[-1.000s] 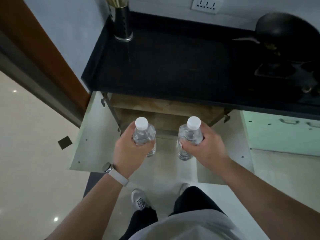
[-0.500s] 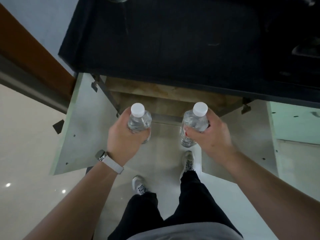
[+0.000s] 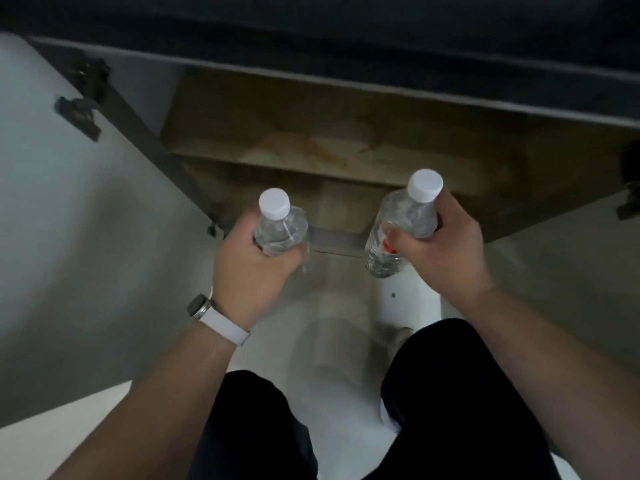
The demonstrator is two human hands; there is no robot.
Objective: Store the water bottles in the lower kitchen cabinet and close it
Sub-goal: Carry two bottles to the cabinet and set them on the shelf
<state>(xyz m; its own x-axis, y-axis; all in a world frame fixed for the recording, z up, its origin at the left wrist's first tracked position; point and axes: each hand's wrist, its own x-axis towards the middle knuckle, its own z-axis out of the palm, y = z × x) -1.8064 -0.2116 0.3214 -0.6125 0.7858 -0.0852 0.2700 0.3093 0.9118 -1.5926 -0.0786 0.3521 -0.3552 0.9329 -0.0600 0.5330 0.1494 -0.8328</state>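
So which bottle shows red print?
The right bottle, gripped by the right hand: red print shows beside the thumb. The left bottle, in the left hand, looks clear.

Single head-worn wide-angle view, looking steeply down, facing open lower cabinet (image 3: 346,133), near its front; motion-blurred.

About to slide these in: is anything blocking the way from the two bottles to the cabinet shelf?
Nothing visible does. The left bottle and right bottle hang before the open cabinet, its left door swung aside; the shelf in view looks bare. Its back is hidden under the countertop.
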